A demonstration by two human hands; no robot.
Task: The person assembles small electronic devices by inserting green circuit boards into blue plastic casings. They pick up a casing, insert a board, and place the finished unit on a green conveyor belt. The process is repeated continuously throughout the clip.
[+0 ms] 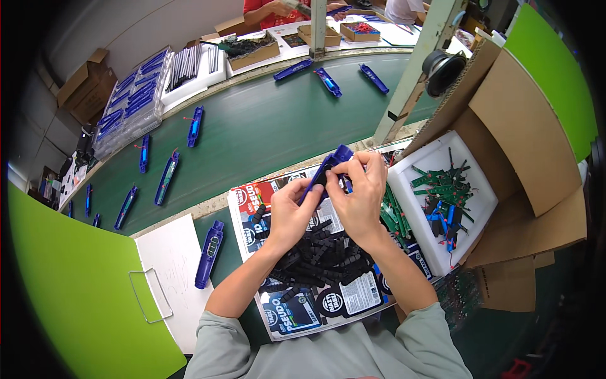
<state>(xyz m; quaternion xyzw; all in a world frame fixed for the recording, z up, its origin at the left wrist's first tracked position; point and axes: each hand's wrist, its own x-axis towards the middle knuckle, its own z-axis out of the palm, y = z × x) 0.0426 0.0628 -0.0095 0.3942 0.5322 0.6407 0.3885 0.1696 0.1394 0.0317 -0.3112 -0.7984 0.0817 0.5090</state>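
Between both hands, tilted up, is a long blue plastic housing [341,154]. My left hand [291,215] grips its lower left side, fingers closed around it. My right hand [358,192] is closed at its other side, with thumb and fingertips at the inside of the shell. Something dark sits in the shell under the fingertips; its shape is partly hidden. Below my hands lies a heap of ribbed black strips [322,256] on a printed sheet [290,312]. Left of my left forearm, another blue housing [209,252] with a black insert rests by itself.
A green conveyor belt [252,123] carries several blue housings, some with red wires. At right, a white foam tray [410,208] holds green circuit boards and blue cells beside open cardboard [524,120]. A metal post [410,88] stands beyond. Across the belt, people work near cardboard boxes [252,54].
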